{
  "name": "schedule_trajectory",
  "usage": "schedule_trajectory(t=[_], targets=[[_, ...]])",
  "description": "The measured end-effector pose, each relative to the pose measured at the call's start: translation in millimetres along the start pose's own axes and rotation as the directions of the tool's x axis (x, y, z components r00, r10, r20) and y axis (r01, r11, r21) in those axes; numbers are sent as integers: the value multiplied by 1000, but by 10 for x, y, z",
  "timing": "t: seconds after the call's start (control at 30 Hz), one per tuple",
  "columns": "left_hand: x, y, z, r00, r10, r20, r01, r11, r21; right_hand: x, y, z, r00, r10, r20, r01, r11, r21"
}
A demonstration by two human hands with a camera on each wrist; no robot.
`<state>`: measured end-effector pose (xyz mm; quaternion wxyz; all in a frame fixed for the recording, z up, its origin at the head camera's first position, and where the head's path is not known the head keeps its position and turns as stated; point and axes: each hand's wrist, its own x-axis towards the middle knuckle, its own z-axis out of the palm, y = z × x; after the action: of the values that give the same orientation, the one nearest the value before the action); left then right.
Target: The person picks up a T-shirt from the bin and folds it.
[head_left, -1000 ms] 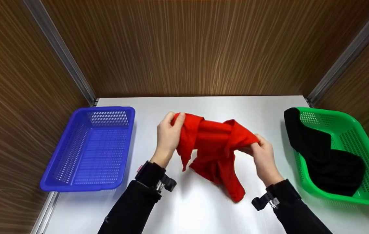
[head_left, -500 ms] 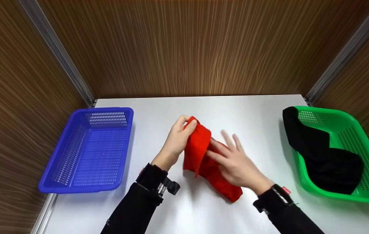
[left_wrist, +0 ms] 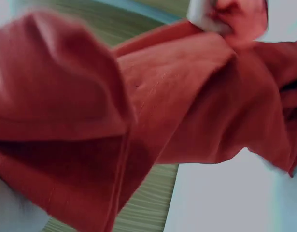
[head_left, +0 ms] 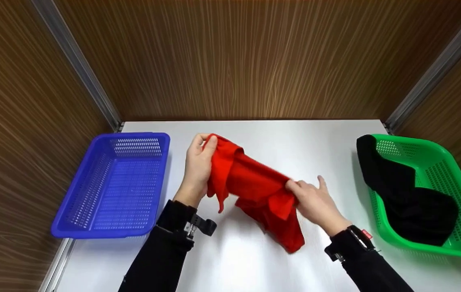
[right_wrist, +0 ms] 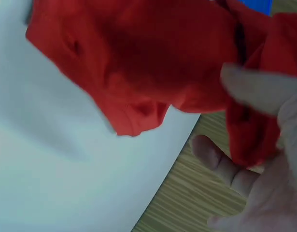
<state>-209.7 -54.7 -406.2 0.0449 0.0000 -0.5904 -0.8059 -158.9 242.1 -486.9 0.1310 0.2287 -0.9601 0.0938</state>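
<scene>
A red cloth garment (head_left: 250,178) with stitched seams is stretched between both hands in the head view, its lower part hanging down to the white table. My left hand (head_left: 198,168) grips its upper left end, thumb on top. At the other end, my right hand (head_left: 319,205) pinches the upper edge between thumb and forefinger, with another finger sticking out. Folded layers of the garment (left_wrist: 153,92) fill the left wrist view. In the right wrist view, the thumb of my right hand (right_wrist: 283,193) lies against the cloth. Its full shape is hidden by folds.
On the left stands a blue perforated basket (head_left: 155,182). A green basket (head_left: 443,162) on the right holds a black cloth item (head_left: 409,202), draped partly over its rim. Wood-grain panels (head_left: 255,61) enclose the white table (head_left: 230,267) at the back and sides.
My right hand let go of the garment's right corner, moved in with spread fingers, then took hold of the upper edge. My left hand shifted right, then back left, keeping its grip.
</scene>
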Motion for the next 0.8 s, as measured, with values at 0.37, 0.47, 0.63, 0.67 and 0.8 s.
schedule_trajectory(t=[0.37,0.47,0.63,0.67,0.8], targets=[[26,368,239,978,189,85,-174,973,-152,542,199,-1077,643,583,-496,-135,724,676],[29,398,235,973,219,76,-201,960,-195,547,212,-1237,564,639,-523,272,455,848],[82,293,106,986,166,9,-162,970,-181,237,289,-925,650,384,-656,302,663,686],[100,253,67,992,129,-13,-129,979,-160,134,320,-802,689,292,-663,224,784,579],[165,56,-135,991,-26,-132,37,996,85,-249,334,-310,883,-14,-469,151,955,257]])
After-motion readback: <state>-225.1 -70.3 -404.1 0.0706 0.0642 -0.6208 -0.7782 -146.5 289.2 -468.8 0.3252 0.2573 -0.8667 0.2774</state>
